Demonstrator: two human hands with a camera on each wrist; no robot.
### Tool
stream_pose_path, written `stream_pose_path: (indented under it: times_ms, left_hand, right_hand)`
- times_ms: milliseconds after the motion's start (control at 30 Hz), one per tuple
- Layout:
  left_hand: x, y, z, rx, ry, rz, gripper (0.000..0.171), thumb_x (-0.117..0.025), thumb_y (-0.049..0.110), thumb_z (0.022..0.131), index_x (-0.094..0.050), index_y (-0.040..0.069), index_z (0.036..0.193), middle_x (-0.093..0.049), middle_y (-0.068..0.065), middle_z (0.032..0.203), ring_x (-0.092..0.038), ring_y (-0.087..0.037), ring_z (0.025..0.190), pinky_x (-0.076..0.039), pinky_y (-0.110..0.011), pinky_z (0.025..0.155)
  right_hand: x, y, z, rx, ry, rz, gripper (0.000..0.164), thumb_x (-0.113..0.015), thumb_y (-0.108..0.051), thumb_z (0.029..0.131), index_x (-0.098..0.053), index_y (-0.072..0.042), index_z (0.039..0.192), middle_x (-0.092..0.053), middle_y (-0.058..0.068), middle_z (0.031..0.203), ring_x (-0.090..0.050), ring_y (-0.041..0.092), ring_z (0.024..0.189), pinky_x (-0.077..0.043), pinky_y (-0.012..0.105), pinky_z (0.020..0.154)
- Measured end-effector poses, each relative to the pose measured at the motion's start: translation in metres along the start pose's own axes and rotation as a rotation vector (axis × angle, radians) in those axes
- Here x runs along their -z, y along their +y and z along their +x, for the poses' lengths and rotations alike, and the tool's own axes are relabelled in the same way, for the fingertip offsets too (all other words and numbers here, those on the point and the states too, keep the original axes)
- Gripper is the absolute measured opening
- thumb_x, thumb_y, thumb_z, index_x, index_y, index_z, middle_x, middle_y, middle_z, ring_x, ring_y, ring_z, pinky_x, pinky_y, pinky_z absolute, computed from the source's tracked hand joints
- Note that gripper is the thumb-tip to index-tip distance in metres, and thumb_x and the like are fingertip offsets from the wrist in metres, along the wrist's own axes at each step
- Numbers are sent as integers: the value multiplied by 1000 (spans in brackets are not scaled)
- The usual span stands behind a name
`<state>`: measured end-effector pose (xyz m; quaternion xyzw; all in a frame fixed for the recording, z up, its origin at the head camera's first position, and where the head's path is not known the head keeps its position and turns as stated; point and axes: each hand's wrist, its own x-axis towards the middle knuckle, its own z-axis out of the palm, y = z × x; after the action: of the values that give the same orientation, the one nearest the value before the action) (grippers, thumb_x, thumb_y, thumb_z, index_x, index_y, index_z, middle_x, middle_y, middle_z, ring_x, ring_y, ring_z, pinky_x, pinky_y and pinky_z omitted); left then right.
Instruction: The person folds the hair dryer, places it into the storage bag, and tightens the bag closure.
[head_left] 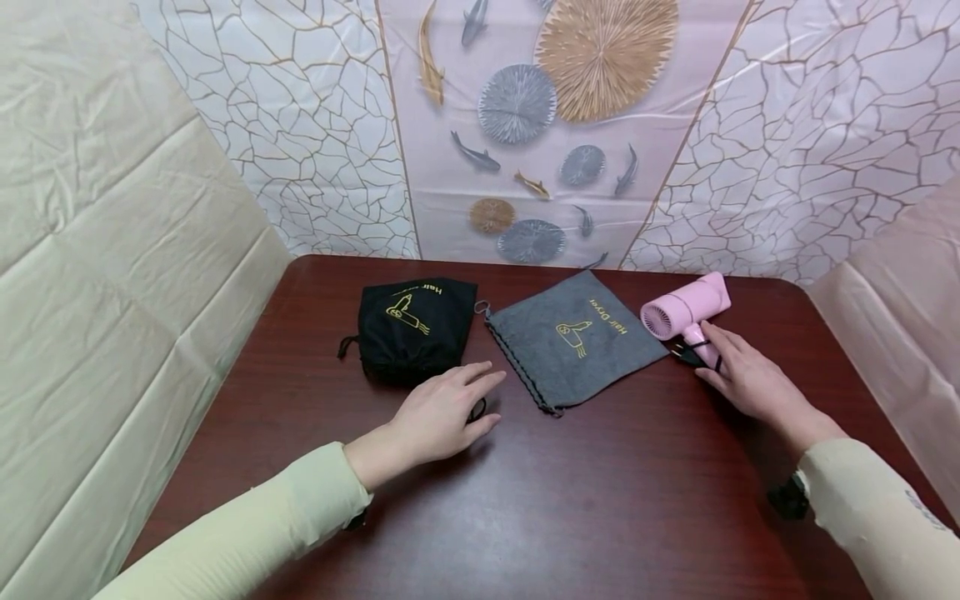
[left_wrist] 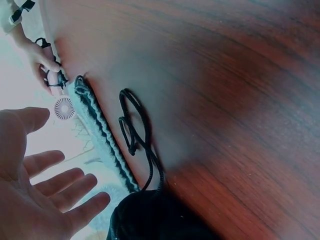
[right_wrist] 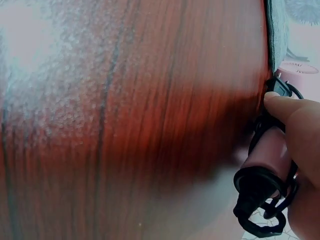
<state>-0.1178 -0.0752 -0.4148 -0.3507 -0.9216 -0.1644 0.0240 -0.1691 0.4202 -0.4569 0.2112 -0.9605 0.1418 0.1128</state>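
A pink hair dryer (head_left: 686, 307) lies at the back right, its black cord and plug (head_left: 687, 354) bundled against the handle. My right hand (head_left: 750, 375) grips that handle, the thumb (right_wrist: 280, 105) at the plug. In the right wrist view the handle's end (right_wrist: 260, 182) with its black cord shows below the hand. My left hand (head_left: 442, 417), fingers spread and nothing in them, hovers at the near edge of a black drawstring bag (head_left: 416, 325). The bag's black cord loop (left_wrist: 135, 122) lies beside that hand on the table.
Between the hands, a flat grey drawstring bag (head_left: 577, 337) marked "Hair Dryer" lies on the dark red wooden table (head_left: 570, 508). A patterned cloth wall (head_left: 517, 200) stands behind the table, with plain cloth (head_left: 97, 250) on the left.
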Motion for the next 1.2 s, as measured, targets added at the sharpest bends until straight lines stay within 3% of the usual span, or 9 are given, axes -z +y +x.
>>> stream_pose_path:
  times_ms: [500,1200]
  left_hand:
    - [-3,-2,-2,3,-8,-23,57,-75,35,101,-61,12,152,-58,-17,153,-60,-33,138,-54,-49,108]
    - [-1,-4,-1,1,-18,-12,57,-74,35,102,-60,12,152,-58,-16,154,-60,-32,138,-54,-49,107]
  right_hand:
    - [4,7,-2,-7,33,-56,66,-79,4,88,-51,8,147,-60,39,126,-65,57,105,-53,71,84]
    - [14,4,-7,-77,7,-75,60,-74,-3,90,-55,4,147,-63,33,126,-66,56,100,-52,72,74]
